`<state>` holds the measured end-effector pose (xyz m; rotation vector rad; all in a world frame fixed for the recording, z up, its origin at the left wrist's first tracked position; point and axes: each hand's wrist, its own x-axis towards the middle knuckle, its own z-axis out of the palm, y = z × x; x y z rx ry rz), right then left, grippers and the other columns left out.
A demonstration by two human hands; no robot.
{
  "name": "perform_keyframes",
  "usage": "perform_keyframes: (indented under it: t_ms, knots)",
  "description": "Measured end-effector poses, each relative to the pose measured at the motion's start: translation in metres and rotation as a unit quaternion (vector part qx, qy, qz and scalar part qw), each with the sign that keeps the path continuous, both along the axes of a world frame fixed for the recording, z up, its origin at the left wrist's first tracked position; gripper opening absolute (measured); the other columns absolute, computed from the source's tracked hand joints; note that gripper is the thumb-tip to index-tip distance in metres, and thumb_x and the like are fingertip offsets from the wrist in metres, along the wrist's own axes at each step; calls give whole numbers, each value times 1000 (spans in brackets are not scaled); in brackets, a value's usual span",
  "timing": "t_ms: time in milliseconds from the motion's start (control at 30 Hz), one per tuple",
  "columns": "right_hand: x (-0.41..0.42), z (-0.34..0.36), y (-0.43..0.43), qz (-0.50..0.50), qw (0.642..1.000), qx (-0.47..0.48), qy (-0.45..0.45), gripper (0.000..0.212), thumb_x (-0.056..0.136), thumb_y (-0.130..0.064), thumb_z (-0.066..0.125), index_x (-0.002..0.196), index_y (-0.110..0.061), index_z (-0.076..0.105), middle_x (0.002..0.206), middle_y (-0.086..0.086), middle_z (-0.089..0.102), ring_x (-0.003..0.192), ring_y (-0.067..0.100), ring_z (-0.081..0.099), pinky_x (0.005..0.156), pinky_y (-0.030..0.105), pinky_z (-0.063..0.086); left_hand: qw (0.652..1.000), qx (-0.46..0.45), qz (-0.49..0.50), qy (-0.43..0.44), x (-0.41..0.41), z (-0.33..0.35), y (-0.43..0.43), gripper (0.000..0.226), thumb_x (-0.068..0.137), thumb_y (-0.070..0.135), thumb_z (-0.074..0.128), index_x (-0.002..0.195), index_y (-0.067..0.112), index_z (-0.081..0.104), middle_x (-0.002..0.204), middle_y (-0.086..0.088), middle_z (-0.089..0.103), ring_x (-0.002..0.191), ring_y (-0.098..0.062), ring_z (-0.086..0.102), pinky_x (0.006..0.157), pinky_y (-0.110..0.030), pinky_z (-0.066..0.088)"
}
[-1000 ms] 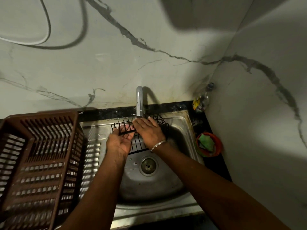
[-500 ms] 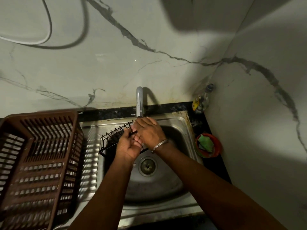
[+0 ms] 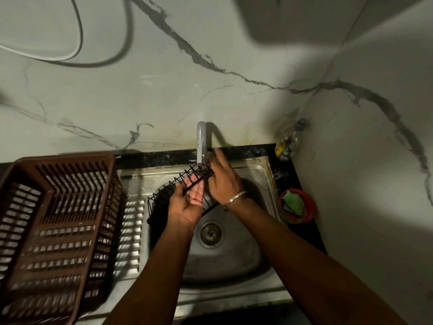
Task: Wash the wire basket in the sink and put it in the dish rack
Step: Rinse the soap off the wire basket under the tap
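1. Grip: left hand [image 3: 189, 202] palm-up, holding the wire basket [image 3: 164, 202]. The rim bar runs across its fingers and the thumb sits on the wire side. Right hand [image 3: 222, 181] is not gripping: fingers straight, flat against the basket's far end just beside the tap [image 3: 201, 141].
2. Basket position: held tilted above the sink [image 3: 234, 261]. The far end is up under the spout, the near-left corner hangs low over the basin's left edge. Most of the basket extends left of and beyond the left hand, so the hold looks off-centre.
3. Risk: only 1 hand has real hold, on thin wet wire. A slip would drop the basket into the basin, toward the drain [image 3: 210, 233].
4. Risk: the upper end is close to the spout. Rotating it while rinsing could knock the tap.
5. Risk: the dish rack [image 3: 63, 160] is on the left, apart from the basket. Carrying it over 1-handed and dripping could snag wires on the rack's slats.
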<state>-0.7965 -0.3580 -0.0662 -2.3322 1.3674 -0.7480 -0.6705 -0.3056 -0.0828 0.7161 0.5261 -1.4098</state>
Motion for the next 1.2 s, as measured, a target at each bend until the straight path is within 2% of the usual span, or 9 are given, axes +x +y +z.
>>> perform_keyframes:
  t_ms: [200, 367, 433, 533, 633, 700, 833, 1067, 1200]
  knots:
    - [2, 9, 3, 21, 996, 55, -62, 62, 91, -16, 64, 150, -17, 45, 150, 7, 52, 134, 22, 52, 108, 28, 42, 999, -8, 24, 39, -1, 2, 1, 30, 110, 23, 54, 103, 0, 73, 109, -14, 79, 83, -26, 81, 80, -40, 66]
    - [13, 7, -4, 48, 998, 36, -27, 45, 93, 2, 59, 135, -13, 64, 132, 18, 66, 108, 38, 68, 87, 48, 61, 997, 32, 44, 61, 2, -9, 1, 31, 109, 26, 58, 111, -1, 72, 92, -15, 80, 73, -22, 80, 58, -34, 64]
    - [14, 11, -9, 75, 996, 46, 5, 45, 95, -4, 57, 137, -16, 65, 137, 17, 64, 114, 38, 68, 94, 46, 59, 996, 52, 41, 60, 3, -14, 0, 37, 109, 32, 58, 115, -1, 71, 93, -14, 79, 71, -23, 79, 58, -33, 64]
    - [18, 10, -8, 119, 989, 76, 54, 49, 101, -30, 38, 141, -18, 62, 150, 5, 56, 139, 27, 50, 118, 38, 38, 999, 38, 2, 25, -3, -8, -5, 48, 104, 49, 57, 117, 6, 72, 99, -13, 79, 91, -26, 77, 95, -39, 61]
    - [26, 1, 0, 157, 985, 39, 66, 38, 96, -13, 62, 133, -11, 68, 144, 13, 61, 136, 35, 54, 113, 48, 44, 998, 14, -47, 44, -10, 6, -5, 49, 93, 43, 68, 135, 17, 71, 130, -8, 74, 127, -25, 65, 118, -39, 43]
    - [18, -12, -4, 163, 986, 9, 32, 49, 87, -5, 74, 135, -6, 66, 143, 19, 60, 133, 37, 56, 112, 49, 47, 997, 14, -67, 43, -13, 12, -6, 40, 103, 43, 60, 131, 16, 73, 125, -7, 77, 119, -22, 71, 108, -37, 51]
    - [0, -13, -6, 107, 991, 12, 74, 59, 101, -26, 56, 157, -15, 40, 161, 16, 39, 150, 38, 33, 123, 51, 28, 995, 47, -86, -26, -16, 15, -9, 52, 111, 49, 42, 90, 12, 71, 70, -6, 76, 60, -18, 75, 76, -34, 54]
    - [-1, -11, -10, 94, 986, 0, 139, 56, 106, -43, 41, 157, -20, 37, 167, 9, 30, 156, 29, 20, 126, 53, 20, 993, 60, -94, -40, -18, 21, -10, 46, 107, 48, 55, 85, 11, 70, 68, -4, 75, 56, -15, 74, 48, -26, 59]
    - [10, 1, -5, 125, 991, -24, 40, 45, 94, -17, 66, 138, -10, 62, 140, 15, 63, 130, 34, 57, 107, 42, 47, 992, 35, -101, -63, -21, 24, -11, 41, 104, 51, 59, 101, 13, 75, 88, -4, 78, 89, -16, 73, 103, -30, 56]
